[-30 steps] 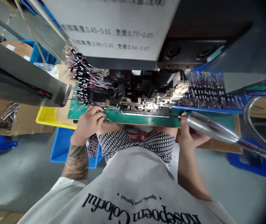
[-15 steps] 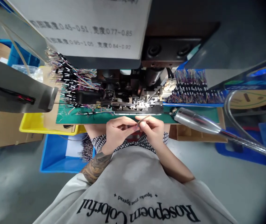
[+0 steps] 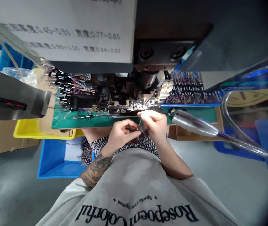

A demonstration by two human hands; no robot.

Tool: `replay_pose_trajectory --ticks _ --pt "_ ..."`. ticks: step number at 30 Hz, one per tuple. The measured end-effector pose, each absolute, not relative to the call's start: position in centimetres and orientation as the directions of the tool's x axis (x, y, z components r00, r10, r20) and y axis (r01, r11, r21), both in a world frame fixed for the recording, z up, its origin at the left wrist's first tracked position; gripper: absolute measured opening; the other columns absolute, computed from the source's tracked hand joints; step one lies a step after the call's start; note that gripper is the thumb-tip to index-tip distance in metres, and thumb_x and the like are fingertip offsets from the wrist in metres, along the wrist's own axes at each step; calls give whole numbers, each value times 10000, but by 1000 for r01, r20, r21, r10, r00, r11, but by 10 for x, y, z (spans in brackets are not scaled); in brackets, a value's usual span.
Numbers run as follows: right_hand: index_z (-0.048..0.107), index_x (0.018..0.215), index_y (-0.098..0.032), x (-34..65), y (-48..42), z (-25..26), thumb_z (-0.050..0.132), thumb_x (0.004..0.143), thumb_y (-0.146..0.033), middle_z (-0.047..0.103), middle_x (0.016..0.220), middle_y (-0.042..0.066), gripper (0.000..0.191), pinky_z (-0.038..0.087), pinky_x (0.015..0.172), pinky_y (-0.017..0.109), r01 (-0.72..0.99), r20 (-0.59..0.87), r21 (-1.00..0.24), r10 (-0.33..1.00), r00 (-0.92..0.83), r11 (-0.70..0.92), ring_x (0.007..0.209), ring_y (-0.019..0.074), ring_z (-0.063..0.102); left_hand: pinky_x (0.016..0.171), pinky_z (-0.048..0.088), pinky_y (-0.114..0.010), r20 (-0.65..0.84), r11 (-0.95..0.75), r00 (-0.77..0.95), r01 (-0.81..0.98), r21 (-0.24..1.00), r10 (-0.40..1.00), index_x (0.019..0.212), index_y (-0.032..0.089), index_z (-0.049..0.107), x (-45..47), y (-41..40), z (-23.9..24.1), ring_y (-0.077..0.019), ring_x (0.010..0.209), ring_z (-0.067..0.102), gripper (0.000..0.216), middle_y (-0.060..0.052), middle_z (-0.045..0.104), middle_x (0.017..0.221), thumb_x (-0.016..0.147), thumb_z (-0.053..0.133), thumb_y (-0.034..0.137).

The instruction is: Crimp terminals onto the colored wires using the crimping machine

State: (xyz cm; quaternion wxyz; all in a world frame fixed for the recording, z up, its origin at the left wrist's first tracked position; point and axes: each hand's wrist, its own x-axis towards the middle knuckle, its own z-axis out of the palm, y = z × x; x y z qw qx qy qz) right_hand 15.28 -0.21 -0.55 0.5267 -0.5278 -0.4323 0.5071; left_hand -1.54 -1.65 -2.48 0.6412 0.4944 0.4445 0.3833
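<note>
Between my two hands runs a thin wire bundle (image 3: 139, 124), mostly covered by the fingers. My left hand (image 3: 123, 134) pinches its lower part between thumb and fingers. With thumb and forefinger together, my right hand (image 3: 155, 124) grips the upper part, close to the front of the crimping machine (image 3: 136, 105). Both hands are just over the near edge of the green mat (image 3: 105, 121). A loose cable with coloured wire ends (image 3: 90, 116) lies on the mat to the left of my hands.
Piles of wire harnesses lie at the left (image 3: 64, 81) and in a blue tray (image 3: 195, 105) at the right. A clear-headed lamp on a flexible neck (image 3: 192, 123) reaches in from the right. Yellow (image 3: 44, 133) and blue bins (image 3: 54, 174) stand low left.
My right hand has moved up towards the machine, and the wire bundle now stands steeper between the hands. My left hand has opened its grip slightly. The whole view has shifted a little.
</note>
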Motion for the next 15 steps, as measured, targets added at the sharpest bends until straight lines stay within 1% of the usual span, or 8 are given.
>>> replay_pose_trajectory --ticks 2,5,7,8,9,12,13,15 --pt "847 857 -244 150 0 -5 753 847 -377 618 536 -32 163 467 494 281 -80 -70 -995 992 101 -62 475 110 522 454 525 -198 -172 211 311 -94 973 935 945 187 782 -15 -14 -22 -151 690 725 177 -84 794 939 848 830 327" --pt "838 816 -250 144 1 -5 765 845 -366 762 728 12 139 591 650 340 -23 -18 -1000 993 115 -15 640 159 672 436 521 -194 -154 175 225 -80 981 962 935 183 796 -10 -10 -15 -141 643 707 147 -71 793 889 863 805 312" --pt "833 820 -261 142 0 -4 758 849 -355 791 816 22 124 618 743 374 35 41 -999 987 157 36 748 183 713 466 567 -217 -147 153 143 -29 988 979 891 185 797 -5 -9 -10 -149 640 708 133 -57 784 854 857 808 313" --pt "836 844 -268 141 0 -4 755 850 -353 779 792 17 118 615 744 376 66 67 -996 981 182 56 746 183 705 490 593 -232 -139 141 113 -14 990 984 872 187 795 -3 -8 -9 -155 654 714 132 -53 780 857 859 806 318" --pt "840 875 -275 141 -1 -5 756 849 -357 746 729 5 120 602 708 367 94 83 -993 976 202 65 700 175 675 515 617 -247 -128 129 91 -8 992 988 859 191 792 -1 -8 -8 -162 676 723 136 -51 779 871 865 801 327" --pt "841 901 -285 141 -4 -8 766 844 -389 562 542 -45 140 485 539 309 149 72 -988 975 210 41 525 129 498 601 667 -286 -104 105 57 -20 994 993 853 200 785 1 -9 -9 -181 751 752 147 -52 784 937 879 790 344" --pt "838 881 -282 142 -5 -9 765 845 -396 515 518 -53 140 443 510 295 156 58 -987 978 202 26 502 119 452 630 677 -300 -103 104 51 -24 994 993 857 201 784 2 -9 -10 -186 764 760 147 -52 788 939 879 791 346" --pt "830 840 -271 142 -6 -12 751 854 -396 500 515 -51 149 413 497 284 159 42 -987 980 196 11 500 115 433 690 690 -329 -109 109 32 -23 994 994 864 198 783 2 -8 -12 -197 771 772 142 -49 800 903 871 802 339"
